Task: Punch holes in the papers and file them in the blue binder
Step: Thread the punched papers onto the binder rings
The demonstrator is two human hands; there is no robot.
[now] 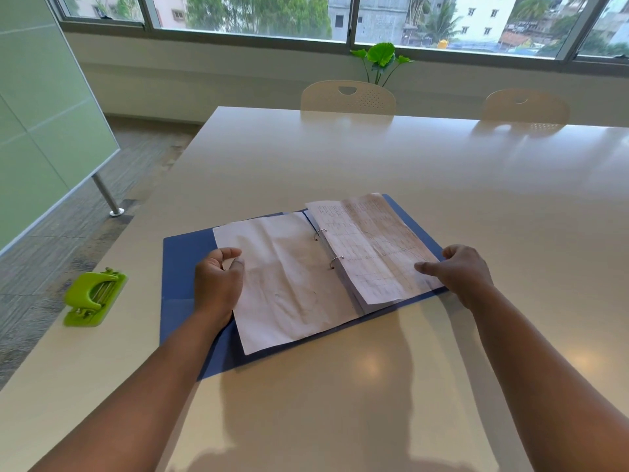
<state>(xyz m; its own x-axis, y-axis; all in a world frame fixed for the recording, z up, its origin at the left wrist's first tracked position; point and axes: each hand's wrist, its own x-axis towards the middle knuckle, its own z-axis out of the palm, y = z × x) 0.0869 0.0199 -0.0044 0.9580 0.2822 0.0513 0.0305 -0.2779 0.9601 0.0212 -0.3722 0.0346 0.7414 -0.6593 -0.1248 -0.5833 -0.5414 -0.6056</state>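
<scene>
The blue binder [180, 267] lies open flat on the table. Two metal rings [328, 248] stand at its spine. A blank, creased sheet [292, 284] lies on the left cover, threaded on the rings. A stack of printed papers [371, 247] rests on the right side. My left hand [218, 284] hovers at the left sheet's outer edge, fingers curled and apart, nothing held. My right hand [459, 270] rests on the right edge of the printed stack, thumb lying on the top sheet. A green hole punch [93, 298] sits at the table's left edge.
The cream table [374, 158] stretches far ahead and to the right. Two pale chairs [348, 97] stand at its far side, with a potted plant [381, 59] under the window. A green glass partition [41, 131] and its metal leg stand on the left.
</scene>
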